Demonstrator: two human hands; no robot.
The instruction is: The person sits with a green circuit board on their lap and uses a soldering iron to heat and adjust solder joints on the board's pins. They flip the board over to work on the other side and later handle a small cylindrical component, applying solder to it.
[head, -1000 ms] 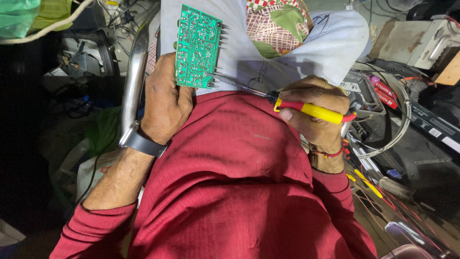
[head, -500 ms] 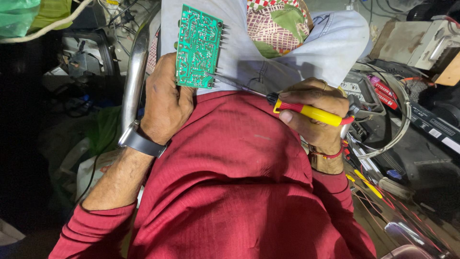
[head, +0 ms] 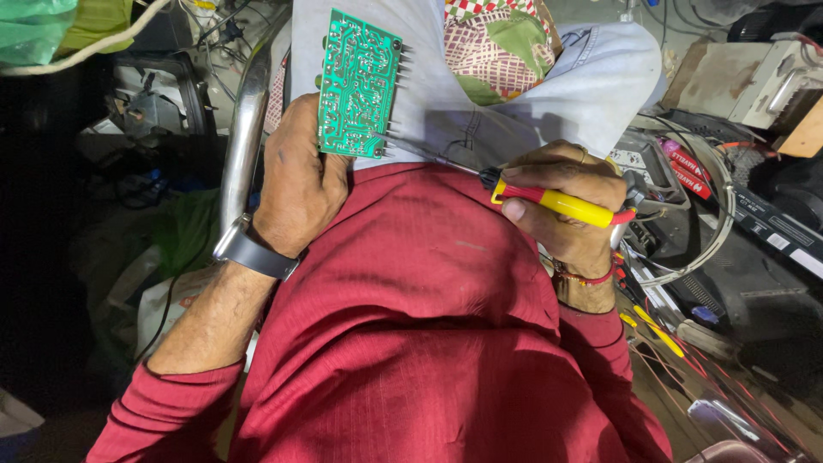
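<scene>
Your left hand (head: pixel 296 184) clamps the green circuit board (head: pixel 358 84) upright by its lower edge. Your right hand (head: pixel 561 206) grips the yellow-handled soldering iron (head: pixel 549 200); its thin tip runs leftward to the board's lower right corner.

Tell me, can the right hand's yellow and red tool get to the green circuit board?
Probably yes. The right hand holds the yellow and red tool with its thin metal tip at the lower edge of the flat green circuit board, held up by the left hand. Nothing lies between them.
</scene>
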